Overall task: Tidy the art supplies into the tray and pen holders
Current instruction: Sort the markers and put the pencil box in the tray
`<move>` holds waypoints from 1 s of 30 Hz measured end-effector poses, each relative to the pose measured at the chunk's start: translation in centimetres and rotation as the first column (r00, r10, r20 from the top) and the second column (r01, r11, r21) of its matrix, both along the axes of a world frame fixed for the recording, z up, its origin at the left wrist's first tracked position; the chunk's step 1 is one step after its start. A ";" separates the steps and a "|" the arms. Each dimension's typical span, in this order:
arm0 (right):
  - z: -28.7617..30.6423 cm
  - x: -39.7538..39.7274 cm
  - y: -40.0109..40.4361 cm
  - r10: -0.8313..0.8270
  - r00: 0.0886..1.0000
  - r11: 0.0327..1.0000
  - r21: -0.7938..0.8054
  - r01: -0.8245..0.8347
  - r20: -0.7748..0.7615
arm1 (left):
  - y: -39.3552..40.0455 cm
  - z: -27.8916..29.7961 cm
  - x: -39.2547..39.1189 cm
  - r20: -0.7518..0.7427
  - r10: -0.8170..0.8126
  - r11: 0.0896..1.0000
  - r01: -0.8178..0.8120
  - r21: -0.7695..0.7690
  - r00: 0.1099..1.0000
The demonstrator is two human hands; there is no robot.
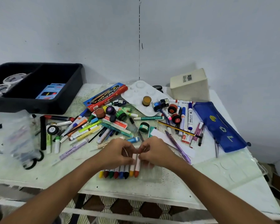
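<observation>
Head view: I see my left hand (118, 152) and right hand (153, 151) both pinching the crayons (120, 172), a row lying directly under my fingers. Black tray (39, 105) sits far left beyond my left hand.

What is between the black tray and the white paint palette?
In the head view, a red and blue flat box lies between the black tray and the white palette.

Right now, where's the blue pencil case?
The pencil case lies on the table's right side, just right of the blue marker and below the cream box.
</observation>
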State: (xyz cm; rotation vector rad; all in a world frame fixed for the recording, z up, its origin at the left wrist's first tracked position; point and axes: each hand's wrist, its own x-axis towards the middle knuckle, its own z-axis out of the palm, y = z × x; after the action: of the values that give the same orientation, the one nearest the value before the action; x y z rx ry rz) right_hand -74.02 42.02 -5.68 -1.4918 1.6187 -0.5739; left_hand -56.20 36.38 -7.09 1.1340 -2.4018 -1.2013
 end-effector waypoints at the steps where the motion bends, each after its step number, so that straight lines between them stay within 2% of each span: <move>1: 0.0 0.0 0.1 -0.004 1.000 1.000 0.002 0.004 0.003 | 0.1 0.0 0.0 0.014 -0.001 1.000 0.002 -0.028 1.000; 5: 0.3 0.3 0.5 0.003 1.000 1.000 0.023 -0.004 0.004 | 0.4 -0.3 0.1 0.075 -0.001 0.990 0.012 -0.138 0.997; 17: 0.3 0.9 0.9 -0.007 0.998 1.000 0.017 0.008 -0.056 | 1.2 -0.1 1.1 0.116 -0.073 0.950 0.104 -0.294 0.991; 30: 0.2 1.2 0.1 0.057 0.992 0.996 0.079 -0.048 -0.115 | 1.1 -0.1 1.8 0.291 -0.153 0.898 0.256 -0.359 0.944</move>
State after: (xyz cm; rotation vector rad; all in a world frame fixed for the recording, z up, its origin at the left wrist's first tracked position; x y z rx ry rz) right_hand -72.85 42.17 -5.51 -1.5315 1.6665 -0.3967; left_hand -54.36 37.46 -7.15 0.9711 -2.8472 -0.5948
